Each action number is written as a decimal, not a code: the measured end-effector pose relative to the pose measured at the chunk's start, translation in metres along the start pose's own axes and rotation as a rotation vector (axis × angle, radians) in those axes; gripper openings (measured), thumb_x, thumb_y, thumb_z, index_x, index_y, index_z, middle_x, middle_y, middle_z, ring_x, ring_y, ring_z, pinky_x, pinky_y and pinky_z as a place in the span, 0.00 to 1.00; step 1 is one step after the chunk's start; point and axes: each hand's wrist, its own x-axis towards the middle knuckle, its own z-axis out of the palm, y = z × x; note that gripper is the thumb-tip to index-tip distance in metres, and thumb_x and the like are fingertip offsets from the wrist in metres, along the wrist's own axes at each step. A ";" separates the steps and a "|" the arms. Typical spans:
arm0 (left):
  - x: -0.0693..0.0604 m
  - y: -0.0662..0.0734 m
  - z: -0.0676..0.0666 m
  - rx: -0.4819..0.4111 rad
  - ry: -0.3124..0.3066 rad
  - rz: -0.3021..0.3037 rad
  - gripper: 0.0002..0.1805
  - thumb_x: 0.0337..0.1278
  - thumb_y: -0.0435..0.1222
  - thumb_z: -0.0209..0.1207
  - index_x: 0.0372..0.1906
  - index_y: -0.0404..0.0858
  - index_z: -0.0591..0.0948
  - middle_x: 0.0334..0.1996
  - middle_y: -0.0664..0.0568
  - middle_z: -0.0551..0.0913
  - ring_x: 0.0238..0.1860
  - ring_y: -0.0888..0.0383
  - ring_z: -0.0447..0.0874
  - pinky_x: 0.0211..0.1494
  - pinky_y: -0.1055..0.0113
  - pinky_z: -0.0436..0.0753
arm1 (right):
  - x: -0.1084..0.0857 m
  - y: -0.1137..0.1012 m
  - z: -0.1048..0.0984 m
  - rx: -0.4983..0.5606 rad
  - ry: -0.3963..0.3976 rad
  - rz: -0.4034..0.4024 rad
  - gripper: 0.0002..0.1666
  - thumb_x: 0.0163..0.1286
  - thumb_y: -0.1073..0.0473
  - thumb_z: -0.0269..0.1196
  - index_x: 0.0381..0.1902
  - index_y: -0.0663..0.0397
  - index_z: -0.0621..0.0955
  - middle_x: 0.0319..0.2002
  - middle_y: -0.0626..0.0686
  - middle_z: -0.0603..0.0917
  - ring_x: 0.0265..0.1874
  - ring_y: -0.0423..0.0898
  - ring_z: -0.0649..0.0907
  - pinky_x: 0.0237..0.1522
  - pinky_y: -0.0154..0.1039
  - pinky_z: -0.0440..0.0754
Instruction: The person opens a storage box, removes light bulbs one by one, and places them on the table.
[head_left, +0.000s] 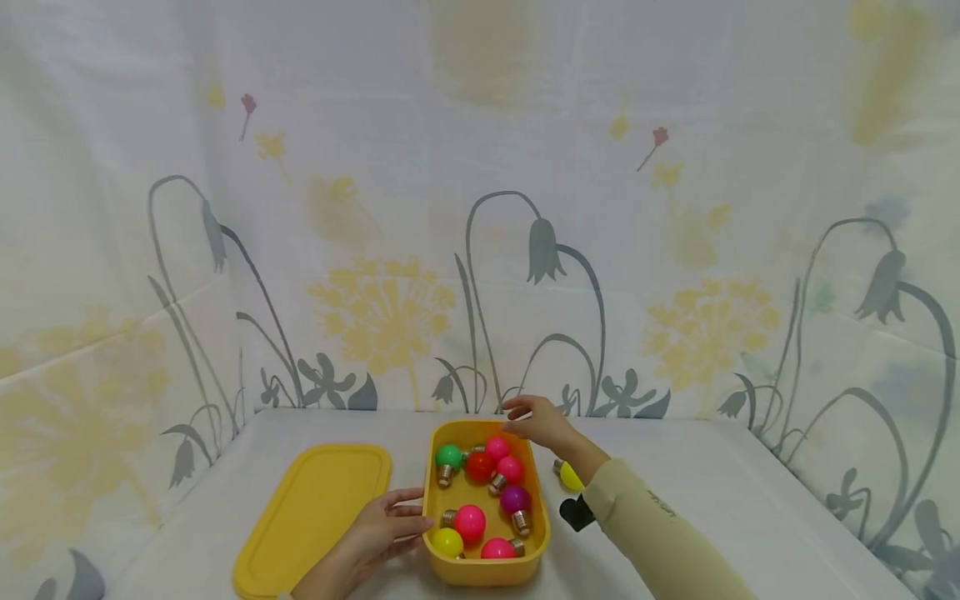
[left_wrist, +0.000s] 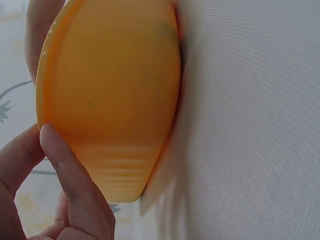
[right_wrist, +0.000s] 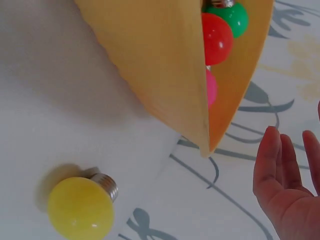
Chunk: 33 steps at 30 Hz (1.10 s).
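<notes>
A yellow-orange box (head_left: 487, 573) holds several round coloured bulbs, among them a green bulb (head_left: 448, 457), a red bulb (head_left: 480, 467) and a purple bulb (head_left: 514, 499). My left hand (head_left: 382, 533) is at the box's left side; in the left wrist view its fingers (left_wrist: 60, 150) pinch the rim of the box (left_wrist: 115, 90). Above the far right corner of the box is my right hand (head_left: 543, 423), fingers loosely bent with nothing in them; the right wrist view shows this hand (right_wrist: 290, 190) apart from the box (right_wrist: 150, 60).
On the white table right of the box lies a yellow bulb (head_left: 572, 477), partly behind the right forearm; it also shows in the right wrist view (right_wrist: 81, 209). A black heart-shaped item (head_left: 576, 513) is by the sleeve. A yellow lid (head_left: 315, 517) lies left. Patterned cloth hangs behind.
</notes>
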 end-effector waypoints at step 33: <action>-0.002 -0.003 -0.001 -0.034 -0.040 0.042 0.34 0.51 0.28 0.65 0.62 0.25 0.64 0.42 0.41 0.78 0.31 0.59 0.80 0.36 0.66 0.82 | 0.012 -0.004 0.071 0.321 -0.094 0.073 0.21 0.61 0.65 0.64 0.52 0.68 0.75 0.45 0.61 0.78 0.43 0.58 0.79 0.47 0.49 0.78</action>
